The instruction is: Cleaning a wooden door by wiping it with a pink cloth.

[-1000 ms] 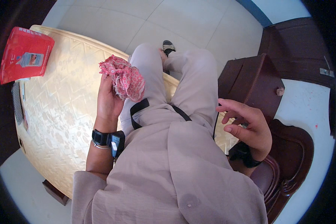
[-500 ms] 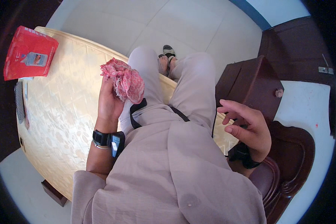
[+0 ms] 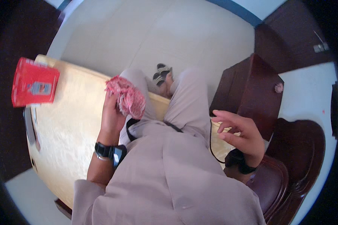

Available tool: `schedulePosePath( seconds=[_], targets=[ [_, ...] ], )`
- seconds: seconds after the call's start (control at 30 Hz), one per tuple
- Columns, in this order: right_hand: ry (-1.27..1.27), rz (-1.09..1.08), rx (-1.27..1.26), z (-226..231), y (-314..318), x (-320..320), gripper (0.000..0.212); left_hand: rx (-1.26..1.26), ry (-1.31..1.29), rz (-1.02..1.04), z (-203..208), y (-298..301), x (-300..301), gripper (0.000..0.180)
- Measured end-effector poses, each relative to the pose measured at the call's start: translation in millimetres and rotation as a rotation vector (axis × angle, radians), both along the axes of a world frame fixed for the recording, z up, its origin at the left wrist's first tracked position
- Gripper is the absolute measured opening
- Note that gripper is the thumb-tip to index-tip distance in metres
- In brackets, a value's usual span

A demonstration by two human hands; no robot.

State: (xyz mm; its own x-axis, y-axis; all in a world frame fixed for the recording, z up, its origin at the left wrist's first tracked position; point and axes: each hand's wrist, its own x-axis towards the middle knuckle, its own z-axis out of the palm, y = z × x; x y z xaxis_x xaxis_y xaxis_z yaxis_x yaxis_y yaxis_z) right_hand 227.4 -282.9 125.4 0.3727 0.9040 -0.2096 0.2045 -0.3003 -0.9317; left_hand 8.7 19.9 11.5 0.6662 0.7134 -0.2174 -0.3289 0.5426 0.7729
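Observation:
A crumpled pink-and-red patterned cloth is bunched up in my left hand, which is closed around its lower left side. Part of my fingers is hidden behind the cloth. The bundle hangs above my left thigh. My right hand is raised on the other side of my lap, fingers curved and apart, with nothing in it. It is nearest to the dark wooden cabinet beside the bed. Both wrists wear black bands.
I sit on a cream mattress. A red package stands at its far left corner, with a dark flat object next to it. To the right are a dark wooden cabinet with a knob and a carved headboard. Pale floor tiles lie ahead.
The view has tilted, so the bed, package and cloth appear lower. My feet have shifted a little. The left hand still grips the cloth and the right stays empty.

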Motion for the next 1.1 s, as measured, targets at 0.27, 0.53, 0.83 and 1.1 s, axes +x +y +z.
schedulePosePath(
  seconds=[0.27,0.53,0.83,1.1],
  targets=[
    [-0.074,0.095,0.104,-32.7,-11.4,-21.9,0.053,0.12,0.012,-0.202,-24.7,16.6,-30.1,0.045],
    [-0.039,0.037,0.253,-48.6,1.5,-26.8,0.052,0.144,0.117,-0.134,-3.0,35.2,-42.0,0.044],
    [-0.102,0.109,0.192,-47.7,4.0,-18.6,0.054,0.089,0.248,-0.188,13.3,24.9,-38.2,0.033],
    [0.175,-0.119,0.027,-33.9,-3.1,-18.5,0.058,0.156,0.141,-0.175,13.9,28.4,-2.4,0.041]
  ],
)
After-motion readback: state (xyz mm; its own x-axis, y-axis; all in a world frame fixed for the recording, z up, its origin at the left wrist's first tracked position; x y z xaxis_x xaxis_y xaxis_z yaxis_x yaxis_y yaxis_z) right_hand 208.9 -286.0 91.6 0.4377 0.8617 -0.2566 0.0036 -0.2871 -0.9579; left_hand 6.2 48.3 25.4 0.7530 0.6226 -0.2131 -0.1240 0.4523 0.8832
